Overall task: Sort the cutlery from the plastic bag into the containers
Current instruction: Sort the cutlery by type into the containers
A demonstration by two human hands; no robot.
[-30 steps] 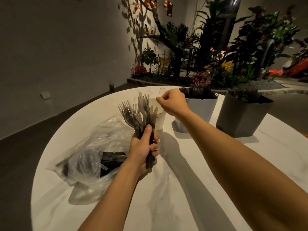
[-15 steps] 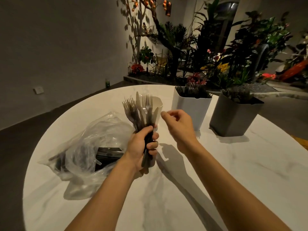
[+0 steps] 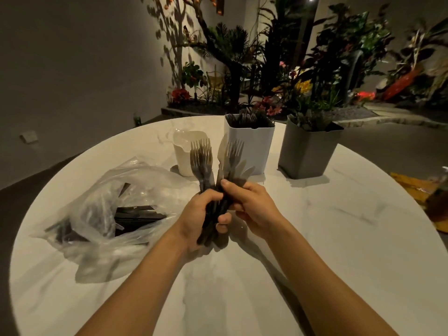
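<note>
My left hand [image 3: 201, 214] grips a bundle of dark plastic cutlery [image 3: 213, 166], forks and knives with tips up, over the round white table [image 3: 315, 238]. My right hand [image 3: 252, 204] has closed on the same bundle from the right, thumb on the handles. A clear plastic bag [image 3: 106, 209] with more dark cutlery lies at the left. Behind stand three containers: a small cream one [image 3: 184, 154] holding a clear spoon, a white one [image 3: 252, 144] with dark forks, and a grey one [image 3: 308, 151] with cutlery.
Plants and flowers fill the floor beyond the table's far edge. At the table's right edge lie a yellow-orange item [image 3: 412, 187] and a dark object [image 3: 438, 202]. A grey wall stands at the left.
My right hand came back from the cream container, where it left a clear spoon, and now grips the bundle in my left hand. The view shifted slightly.
</note>
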